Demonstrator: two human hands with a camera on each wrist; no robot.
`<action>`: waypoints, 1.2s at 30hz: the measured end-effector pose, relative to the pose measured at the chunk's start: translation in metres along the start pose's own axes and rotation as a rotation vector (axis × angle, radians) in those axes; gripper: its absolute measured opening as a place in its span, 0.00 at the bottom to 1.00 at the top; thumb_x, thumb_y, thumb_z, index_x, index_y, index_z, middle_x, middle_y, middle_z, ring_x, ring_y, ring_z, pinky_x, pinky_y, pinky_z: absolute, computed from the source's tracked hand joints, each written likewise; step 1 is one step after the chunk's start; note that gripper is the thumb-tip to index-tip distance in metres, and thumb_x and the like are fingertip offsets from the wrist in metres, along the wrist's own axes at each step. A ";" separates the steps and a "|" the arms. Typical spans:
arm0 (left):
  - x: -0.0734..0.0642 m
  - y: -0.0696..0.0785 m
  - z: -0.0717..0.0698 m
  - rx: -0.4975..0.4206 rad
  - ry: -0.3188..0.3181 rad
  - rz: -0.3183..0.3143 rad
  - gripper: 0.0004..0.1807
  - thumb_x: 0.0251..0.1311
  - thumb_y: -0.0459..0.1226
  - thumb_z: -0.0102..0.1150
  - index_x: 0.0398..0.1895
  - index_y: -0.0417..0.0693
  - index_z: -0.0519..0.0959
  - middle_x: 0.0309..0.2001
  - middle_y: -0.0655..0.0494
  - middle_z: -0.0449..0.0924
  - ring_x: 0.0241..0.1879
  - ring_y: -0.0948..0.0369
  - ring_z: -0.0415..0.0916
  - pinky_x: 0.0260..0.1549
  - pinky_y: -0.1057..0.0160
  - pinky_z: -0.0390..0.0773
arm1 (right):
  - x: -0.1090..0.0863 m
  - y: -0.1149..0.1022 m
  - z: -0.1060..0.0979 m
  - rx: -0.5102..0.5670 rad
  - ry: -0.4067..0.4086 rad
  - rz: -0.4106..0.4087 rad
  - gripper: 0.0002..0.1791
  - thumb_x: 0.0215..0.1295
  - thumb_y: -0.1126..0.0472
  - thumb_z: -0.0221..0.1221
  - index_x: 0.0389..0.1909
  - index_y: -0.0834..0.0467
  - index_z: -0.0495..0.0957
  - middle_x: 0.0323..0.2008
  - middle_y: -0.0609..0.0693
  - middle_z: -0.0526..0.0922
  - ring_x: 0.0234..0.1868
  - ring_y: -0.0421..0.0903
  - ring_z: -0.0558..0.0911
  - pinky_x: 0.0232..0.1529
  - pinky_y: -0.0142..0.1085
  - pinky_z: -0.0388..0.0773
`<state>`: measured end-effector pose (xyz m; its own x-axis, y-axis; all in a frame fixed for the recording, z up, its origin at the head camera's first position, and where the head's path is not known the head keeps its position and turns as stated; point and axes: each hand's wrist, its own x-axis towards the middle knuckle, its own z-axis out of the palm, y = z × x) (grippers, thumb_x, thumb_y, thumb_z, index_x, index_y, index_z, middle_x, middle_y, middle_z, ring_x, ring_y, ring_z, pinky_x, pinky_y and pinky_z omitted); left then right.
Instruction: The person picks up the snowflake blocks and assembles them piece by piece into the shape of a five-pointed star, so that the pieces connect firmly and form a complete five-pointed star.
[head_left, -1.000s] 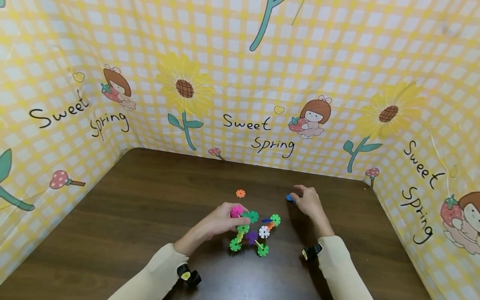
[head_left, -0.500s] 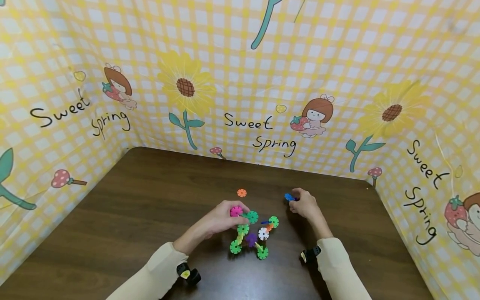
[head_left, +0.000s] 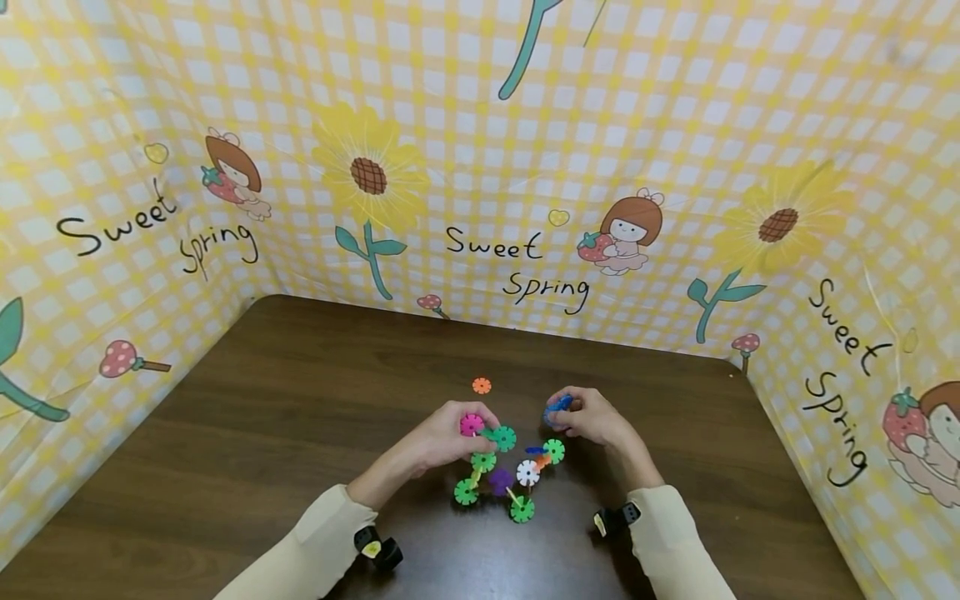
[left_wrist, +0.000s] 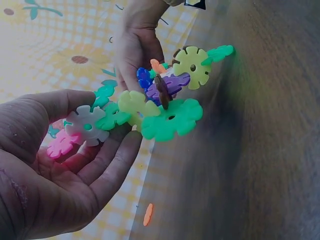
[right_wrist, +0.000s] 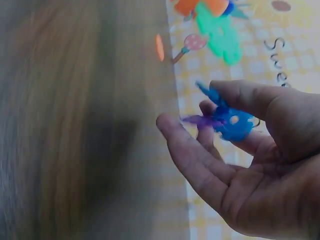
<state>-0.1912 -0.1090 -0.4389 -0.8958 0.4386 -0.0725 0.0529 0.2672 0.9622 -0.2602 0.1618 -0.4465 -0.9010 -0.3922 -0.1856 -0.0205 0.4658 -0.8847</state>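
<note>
My left hand (head_left: 442,440) holds up a build of interlocking snowflake discs, in green, yellow, purple, white, orange and pink. In the left wrist view its thumb and fingers are around the end with a pale grey-white disc (left_wrist: 86,126) and a pink disc (left_wrist: 62,146). The rest of the build extends beyond the fingers, with a large green disc (left_wrist: 172,121) in front. My right hand (head_left: 596,417) pinches a small cluster of blue discs (right_wrist: 235,125) with a purple disc (right_wrist: 202,120) joined on. That cluster is just beyond the build's right side, apart from it.
A loose orange disc (head_left: 482,385) lies on the dark wooden table (head_left: 337,358) beyond the left hand. A yellow checked cloth (head_left: 480,167) printed with flowers hangs along the table's back and both sides.
My right hand has closed its fingers on the blue discs and brought them left and nearer to the build. The left hand keeps its hold in nearly the same place.
</note>
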 end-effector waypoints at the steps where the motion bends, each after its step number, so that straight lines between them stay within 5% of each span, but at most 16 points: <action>1: 0.000 0.000 0.000 0.006 0.003 0.005 0.11 0.59 0.32 0.69 0.43 0.40 0.80 0.25 0.55 0.73 0.25 0.62 0.75 0.34 0.49 0.83 | -0.001 -0.002 0.001 -0.007 -0.009 -0.016 0.15 0.71 0.63 0.61 0.52 0.69 0.78 0.36 0.58 0.84 0.40 0.58 0.86 0.42 0.47 0.84; 14: -0.006 0.005 0.000 0.069 0.056 0.054 0.09 0.58 0.34 0.71 0.40 0.44 0.81 0.23 0.57 0.70 0.19 0.63 0.67 0.22 0.61 0.74 | -0.018 -0.026 0.017 -0.041 -0.120 -0.206 0.17 0.71 0.53 0.61 0.47 0.64 0.84 0.31 0.56 0.86 0.31 0.53 0.87 0.34 0.41 0.83; 23: -0.006 0.003 -0.001 0.095 0.086 0.073 0.07 0.58 0.34 0.70 0.38 0.47 0.81 0.21 0.59 0.70 0.18 0.65 0.64 0.20 0.67 0.71 | -0.027 -0.036 0.020 -0.100 -0.107 -0.270 0.13 0.72 0.53 0.61 0.40 0.59 0.87 0.26 0.51 0.86 0.29 0.52 0.84 0.31 0.46 0.81; 36: -0.008 0.009 0.002 0.155 0.157 0.123 0.06 0.57 0.34 0.70 0.35 0.51 0.81 0.20 0.61 0.71 0.16 0.66 0.62 0.17 0.68 0.69 | -0.032 -0.044 0.023 -0.128 -0.038 -0.271 0.16 0.72 0.51 0.60 0.35 0.59 0.88 0.24 0.49 0.86 0.27 0.51 0.84 0.26 0.37 0.79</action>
<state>-0.1826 -0.1087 -0.4303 -0.9355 0.3400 0.0957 0.2216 0.3541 0.9086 -0.2202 0.1362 -0.4117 -0.8381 -0.5445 0.0321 -0.3148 0.4347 -0.8437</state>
